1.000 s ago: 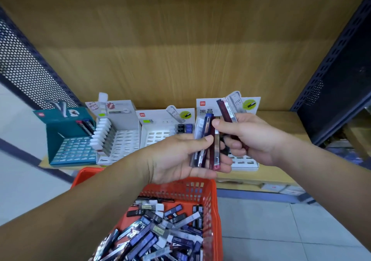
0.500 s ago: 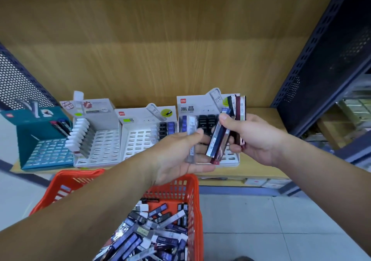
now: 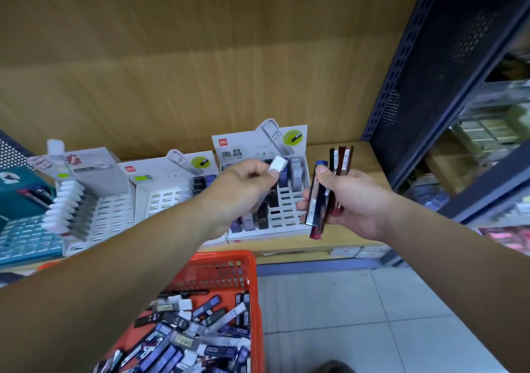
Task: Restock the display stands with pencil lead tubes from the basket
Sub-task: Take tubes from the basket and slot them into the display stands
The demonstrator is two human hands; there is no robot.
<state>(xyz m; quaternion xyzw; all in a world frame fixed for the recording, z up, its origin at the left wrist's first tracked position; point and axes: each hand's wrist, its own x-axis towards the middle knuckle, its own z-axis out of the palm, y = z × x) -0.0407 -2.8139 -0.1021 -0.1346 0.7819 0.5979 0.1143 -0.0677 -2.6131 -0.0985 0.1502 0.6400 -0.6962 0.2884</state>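
Wooden shelf (image 3: 344, 242) carries a row of display stands, and over the rightmost stand (image 3: 289, 215) the left hand (image 3: 243, 183) reaches forward on an outstretched arm, thumb and curled fingers pinching one white-capped lead tube (image 3: 278, 163) above its slotted rows. Just beside it the right hand (image 3: 352, 200) is raised, its fingers and thumb wrapped round a fanned bundle of tubes (image 3: 318, 200) held upright. Below both forearms sits the orange basket (image 3: 218, 260), heaped with loose tubes (image 3: 183, 332).
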